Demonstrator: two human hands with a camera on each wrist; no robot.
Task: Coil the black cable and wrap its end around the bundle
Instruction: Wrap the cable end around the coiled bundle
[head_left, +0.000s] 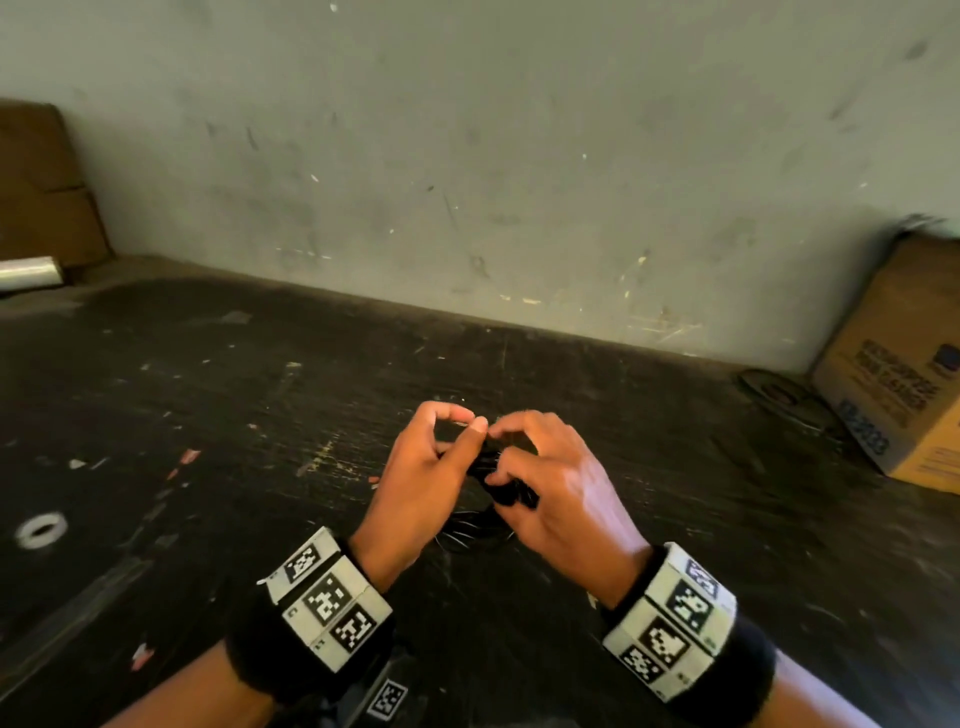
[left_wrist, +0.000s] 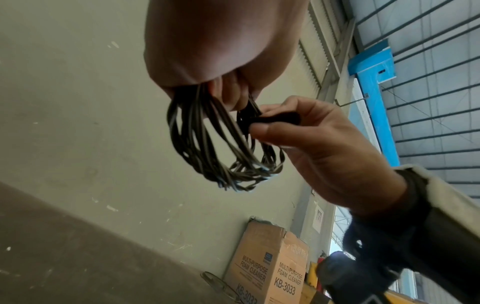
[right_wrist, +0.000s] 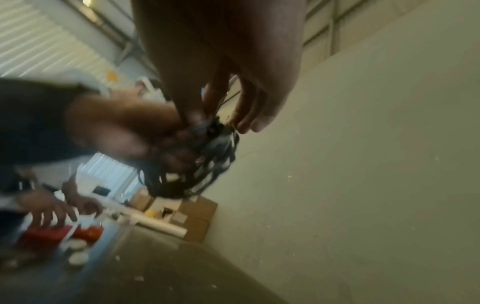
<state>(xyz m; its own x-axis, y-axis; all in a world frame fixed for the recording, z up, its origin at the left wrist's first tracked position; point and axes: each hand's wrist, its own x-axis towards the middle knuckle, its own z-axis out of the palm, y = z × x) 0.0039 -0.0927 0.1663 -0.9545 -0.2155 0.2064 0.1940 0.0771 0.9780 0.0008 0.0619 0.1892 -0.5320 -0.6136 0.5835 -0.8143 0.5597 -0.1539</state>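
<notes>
While the left hand (head_left: 415, 483) grips the coil (left_wrist: 223, 144) to keep its loops together, the right hand (head_left: 561, 488), just beside the coil, pinches the cable end (left_wrist: 272, 120), likely to wind it around; both hover above the table (head_left: 208, 415).

From the head camera, both hands cover most of the black cable (head_left: 500, 483), so its wrapped end cannot be followed. The cardboard box (head_left: 904, 384) at the worktop's right edge is cut off. The right wrist view is blurred throughout.
</notes>
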